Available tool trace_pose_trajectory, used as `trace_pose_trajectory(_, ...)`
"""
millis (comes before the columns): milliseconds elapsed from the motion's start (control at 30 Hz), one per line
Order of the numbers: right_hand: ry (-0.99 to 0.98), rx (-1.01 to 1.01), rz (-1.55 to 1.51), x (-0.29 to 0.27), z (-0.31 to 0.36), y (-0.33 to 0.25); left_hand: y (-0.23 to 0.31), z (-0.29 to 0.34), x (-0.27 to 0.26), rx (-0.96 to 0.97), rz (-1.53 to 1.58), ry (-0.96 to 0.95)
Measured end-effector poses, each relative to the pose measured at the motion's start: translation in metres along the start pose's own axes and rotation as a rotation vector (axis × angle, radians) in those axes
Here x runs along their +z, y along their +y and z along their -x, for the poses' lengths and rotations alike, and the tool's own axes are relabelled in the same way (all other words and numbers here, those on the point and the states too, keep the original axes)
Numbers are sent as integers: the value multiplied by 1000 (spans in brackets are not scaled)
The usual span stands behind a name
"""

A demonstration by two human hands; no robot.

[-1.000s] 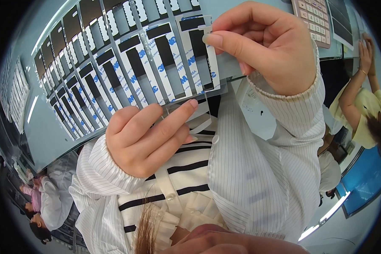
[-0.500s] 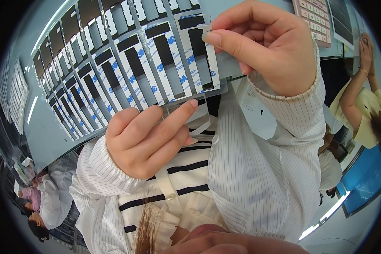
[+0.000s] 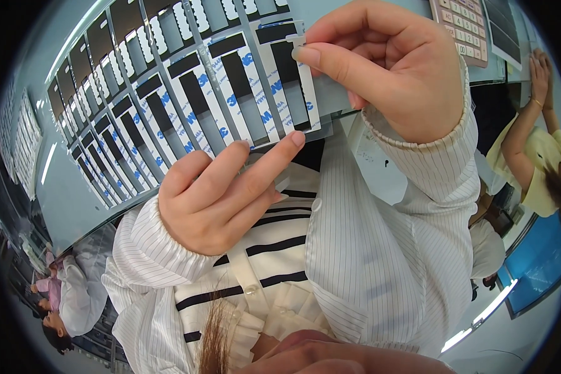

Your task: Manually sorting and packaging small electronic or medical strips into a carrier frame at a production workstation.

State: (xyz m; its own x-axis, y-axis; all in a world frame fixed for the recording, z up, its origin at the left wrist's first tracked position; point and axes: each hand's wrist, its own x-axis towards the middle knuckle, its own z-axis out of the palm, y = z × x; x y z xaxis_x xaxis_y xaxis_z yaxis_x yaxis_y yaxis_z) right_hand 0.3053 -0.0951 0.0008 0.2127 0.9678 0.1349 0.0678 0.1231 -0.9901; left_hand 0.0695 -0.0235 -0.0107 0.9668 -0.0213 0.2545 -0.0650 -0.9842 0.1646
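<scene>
Between the thumb and index finger of my right hand is the upper right corner of a white adhesive frame. This frame has blue print and lies around a black panel, at the right end of a row. My left hand is at the row's near edge, its fingers stretched out and one fingertip at the frame's lower edge. Its thumb is mostly hidden, and a small clear sliver shows beside it. Similar adhesive frames on black panels continue leftward. Behind them runs another row of dark panels with wavy-edged white strips.
A pink calculator lies at the far right, beside a dark flat panel. More white strips lie at the left. Another person in yellow sits at the right; a person in white is at lower left.
My left hand has shifted slightly right and up, its fingertip now at the frame's lower edge. Most of the clear piece under it has gone out of sight. The held frame has moved slightly left.
</scene>
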Motion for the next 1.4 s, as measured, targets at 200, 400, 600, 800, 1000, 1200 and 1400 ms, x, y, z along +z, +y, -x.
trace_pose_trajectory(200, 147, 619, 86, 0, 8, -24, 1, -3, 0, 28, 8, -9)
trace_pose_trajectory(400, 140, 629, 94, 1, 4, -24, -2, -4, 0, -6, 65, -22)
trace_pose_trajectory(600, 137, 624, 127, 1, 4, -26, 0, -7, -2, -25, 86, -34)
trace_pose_trajectory(800, 117, 568, 152, 0, 8, -18, 0, -11, -1, 36, 37, 2)
trace_pose_trajectory(1000, 119, 359, 291, -4, 24, -3, 6, -18, 2, -13, 52, 5)
trace_pose_trajectory(1200, 113, 5, 558, 0, 26, 2, 8, -15, 1, -4, 59, -57)
trace_pose_trajectory(1400, 62, 180, 576, -1, 2, -24, 1, -17, 6, 44, 152, -47)
